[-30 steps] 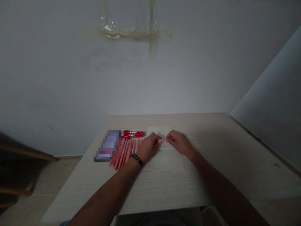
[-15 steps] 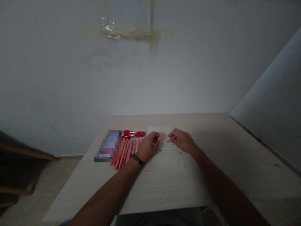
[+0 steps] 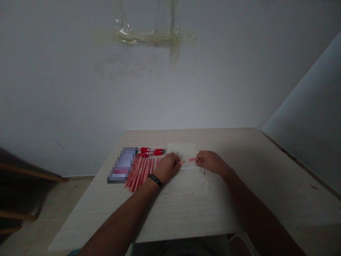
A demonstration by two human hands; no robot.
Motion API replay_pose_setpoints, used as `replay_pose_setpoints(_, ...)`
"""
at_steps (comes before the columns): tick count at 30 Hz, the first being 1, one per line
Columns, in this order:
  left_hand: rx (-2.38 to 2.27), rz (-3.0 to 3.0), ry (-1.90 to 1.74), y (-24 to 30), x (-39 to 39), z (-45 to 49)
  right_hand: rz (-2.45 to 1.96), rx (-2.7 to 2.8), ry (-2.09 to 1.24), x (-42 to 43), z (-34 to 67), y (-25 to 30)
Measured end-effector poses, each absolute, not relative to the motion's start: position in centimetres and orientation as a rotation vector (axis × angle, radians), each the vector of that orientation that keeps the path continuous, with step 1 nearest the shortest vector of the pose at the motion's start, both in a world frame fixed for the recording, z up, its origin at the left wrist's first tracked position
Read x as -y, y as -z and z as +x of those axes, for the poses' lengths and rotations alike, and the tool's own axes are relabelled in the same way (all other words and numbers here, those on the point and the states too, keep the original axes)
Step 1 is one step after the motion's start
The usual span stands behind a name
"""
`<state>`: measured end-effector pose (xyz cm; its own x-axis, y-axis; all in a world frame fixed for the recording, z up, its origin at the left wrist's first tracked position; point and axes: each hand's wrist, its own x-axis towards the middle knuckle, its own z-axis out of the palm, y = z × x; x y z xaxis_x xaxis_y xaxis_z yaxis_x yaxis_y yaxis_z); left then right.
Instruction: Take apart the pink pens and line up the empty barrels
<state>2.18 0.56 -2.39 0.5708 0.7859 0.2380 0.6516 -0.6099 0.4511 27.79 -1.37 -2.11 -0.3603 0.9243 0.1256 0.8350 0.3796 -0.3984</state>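
Both hands sit at the middle of the tabletop [image 3: 226,209], fingers curled and drawn in. The left hand [image 3: 167,168] pinches one end of a thin pink strip [image 3: 181,162] and the right hand [image 3: 210,161] pinches the other end at [image 3: 192,159] (the middle is too faint to confirm it is a single piece). The strip lies just above a white paper sheet [image 3: 182,150], near its near edge. To the left lie a fan of pink sticks [image 3: 141,173], touching a small row of red pens [image 3: 151,152] on their far side, and a pixelated packet [image 3: 123,165]. A black wristband [image 3: 156,181] circles the left wrist.
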Motion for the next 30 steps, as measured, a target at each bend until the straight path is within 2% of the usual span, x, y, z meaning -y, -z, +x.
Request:
replay_pose_setpoints(12, -1.029, 2.670, -0.565, 1.76, -0.04, 2.61, -1.552, 2.293, -0.362, 1.49, 27.25, 1.84)
replay_pose_setpoints(18, -1.096, 2.765, -0.531, 2.39, -0.20, 3.07, -1.536, 2.282, -0.367, 1.59, 26.94, 1.57)
replay_pose_setpoints(30, -1.085, 2.538, -0.660, 2.47, -0.62, 2.65, -1.446, 2.160, -0.411, 1.23, 27.58, 1.62)
